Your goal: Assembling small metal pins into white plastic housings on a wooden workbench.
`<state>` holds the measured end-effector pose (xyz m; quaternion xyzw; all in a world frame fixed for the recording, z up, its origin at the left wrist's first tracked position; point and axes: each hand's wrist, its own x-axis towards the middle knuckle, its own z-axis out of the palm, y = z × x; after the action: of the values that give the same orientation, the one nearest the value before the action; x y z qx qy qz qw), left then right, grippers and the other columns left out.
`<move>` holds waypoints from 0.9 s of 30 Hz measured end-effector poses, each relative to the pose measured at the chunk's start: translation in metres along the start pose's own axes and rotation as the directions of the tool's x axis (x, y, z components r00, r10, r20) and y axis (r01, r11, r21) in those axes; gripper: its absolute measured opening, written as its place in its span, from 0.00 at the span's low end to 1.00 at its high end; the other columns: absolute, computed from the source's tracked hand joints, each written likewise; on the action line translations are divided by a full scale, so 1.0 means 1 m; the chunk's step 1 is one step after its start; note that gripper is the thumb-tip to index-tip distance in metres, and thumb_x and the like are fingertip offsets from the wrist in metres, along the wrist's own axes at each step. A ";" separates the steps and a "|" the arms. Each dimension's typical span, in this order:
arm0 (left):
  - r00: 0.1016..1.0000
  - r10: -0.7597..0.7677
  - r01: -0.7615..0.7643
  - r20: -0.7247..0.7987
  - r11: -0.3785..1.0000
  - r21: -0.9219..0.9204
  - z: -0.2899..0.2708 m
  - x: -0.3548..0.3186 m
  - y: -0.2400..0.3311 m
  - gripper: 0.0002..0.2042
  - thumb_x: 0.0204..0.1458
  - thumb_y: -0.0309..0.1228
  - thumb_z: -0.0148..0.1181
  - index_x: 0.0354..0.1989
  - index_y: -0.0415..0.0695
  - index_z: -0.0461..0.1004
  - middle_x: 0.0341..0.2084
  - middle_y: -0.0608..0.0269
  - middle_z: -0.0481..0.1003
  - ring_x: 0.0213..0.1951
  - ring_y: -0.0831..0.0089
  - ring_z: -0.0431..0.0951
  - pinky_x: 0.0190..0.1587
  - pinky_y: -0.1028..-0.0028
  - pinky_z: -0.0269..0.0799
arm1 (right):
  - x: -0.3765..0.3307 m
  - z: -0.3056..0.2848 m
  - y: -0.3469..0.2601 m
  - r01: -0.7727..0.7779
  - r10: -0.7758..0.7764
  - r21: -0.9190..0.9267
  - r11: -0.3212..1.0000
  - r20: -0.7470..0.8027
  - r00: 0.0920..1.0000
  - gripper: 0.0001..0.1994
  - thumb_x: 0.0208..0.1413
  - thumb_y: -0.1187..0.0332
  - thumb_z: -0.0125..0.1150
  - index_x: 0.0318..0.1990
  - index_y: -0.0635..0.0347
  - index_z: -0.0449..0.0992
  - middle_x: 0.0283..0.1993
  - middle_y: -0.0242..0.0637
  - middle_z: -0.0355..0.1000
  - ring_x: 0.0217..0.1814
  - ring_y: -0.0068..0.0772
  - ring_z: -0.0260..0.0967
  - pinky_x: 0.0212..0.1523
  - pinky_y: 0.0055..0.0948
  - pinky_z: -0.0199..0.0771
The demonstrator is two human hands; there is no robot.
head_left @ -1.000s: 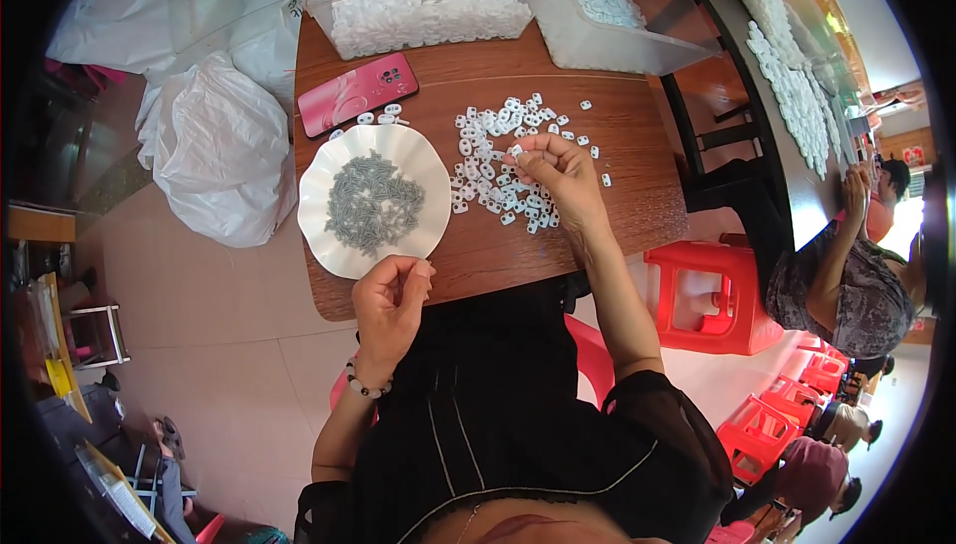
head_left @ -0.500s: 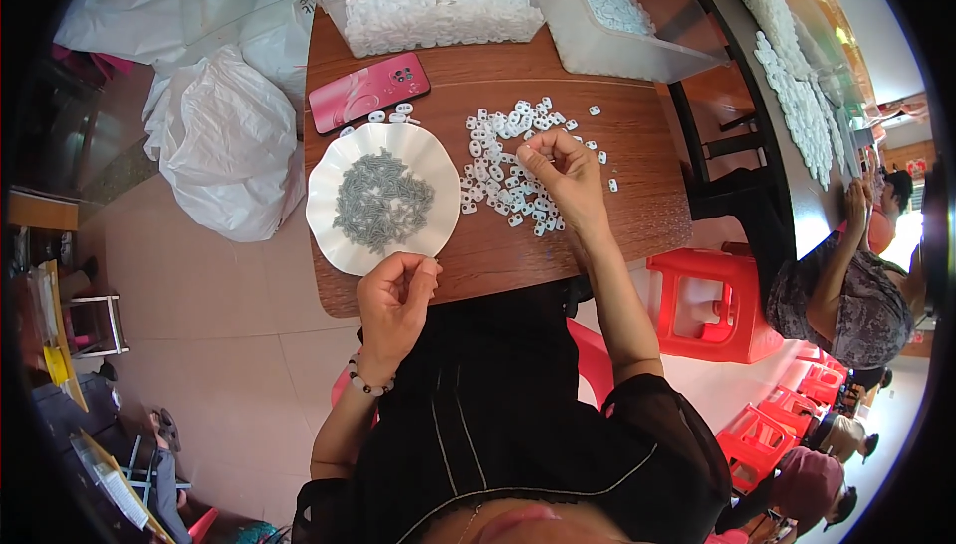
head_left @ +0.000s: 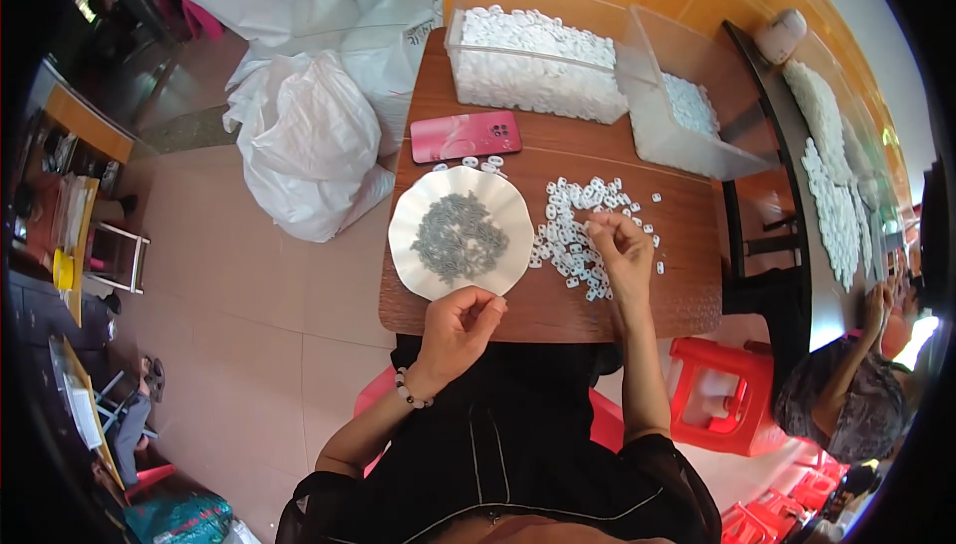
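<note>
One person sat at a small brown wooden table (head_left: 677,305), both bare hands over it. The right hand (head_left: 619,250) rested on a loose scatter of small white plastic pieces (head_left: 576,235), several dozen of them, too many and too small to count exactly. Its fingers were curled down with the tips pinched together among the pieces; whether a piece was caught between them could not be told. The left hand (head_left: 460,323) hovered at the near edge of the table, just beside the near rim of one white scalloped plate (head_left: 408,245). Its fingers were bent in toward the thumb in a loose pinch, and anything held there was too small to make out. The plate carried one heap of tiny grey parts (head_left: 459,236), far too many to count, and lay just left of the white scatter.

Beyond the plate lay one pink phone (head_left: 465,135), with four or so stray white pieces between the two. At the far edge stood two clear plastic bins: the left bin (head_left: 538,51) heaped with white pieces, the right bin (head_left: 687,111) only thinly filled.

On the floor to the left sat a few white sacks (head_left: 304,141). To the right stood one red stool (head_left: 719,397), and another person (head_left: 856,385) sat at a neighbouring table (head_left: 797,186) strewn with more white pieces.
</note>
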<state>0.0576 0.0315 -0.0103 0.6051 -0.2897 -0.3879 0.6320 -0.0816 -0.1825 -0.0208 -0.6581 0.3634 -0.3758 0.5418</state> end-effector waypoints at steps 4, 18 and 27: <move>1.000 0.012 -0.012 -0.002 1.000 0.025 0.002 -0.005 0.001 0.07 0.56 0.27 0.59 0.32 0.34 0.75 0.21 0.71 0.74 0.25 0.89 0.70 0.26 0.86 0.64 | -0.012 0.003 -0.015 -0.059 0.056 0.065 0.996 0.049 0.997 0.09 0.52 0.75 0.66 0.40 0.67 0.78 0.29 0.25 0.73 0.29 0.12 0.65 0.31 0.13 0.63; 0.994 0.000 0.001 0.112 1.000 -0.009 0.007 0.001 0.013 0.08 0.58 0.27 0.55 0.32 0.35 0.74 0.23 0.69 0.74 0.25 0.87 0.69 0.29 0.84 0.66 | -0.060 0.012 -0.047 -0.179 0.136 0.173 0.968 0.232 0.963 0.09 0.57 0.73 0.62 0.43 0.67 0.79 0.34 0.33 0.78 0.36 0.18 0.73 0.38 0.17 0.70; 0.941 -0.107 0.130 0.320 0.990 -0.051 0.011 0.002 0.013 0.09 0.60 0.30 0.55 0.34 0.35 0.74 0.28 0.67 0.75 0.28 0.84 0.71 0.32 0.82 0.68 | -0.098 0.010 -0.053 -0.318 0.237 0.238 0.918 0.313 0.920 0.05 0.58 0.74 0.61 0.37 0.67 0.77 0.33 0.32 0.77 0.36 0.18 0.73 0.40 0.19 0.72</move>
<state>0.0519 0.0233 0.0029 0.5283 -0.3363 -0.5274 0.5742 -0.1136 -0.0831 0.0200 -0.5607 0.3164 -0.2465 0.7244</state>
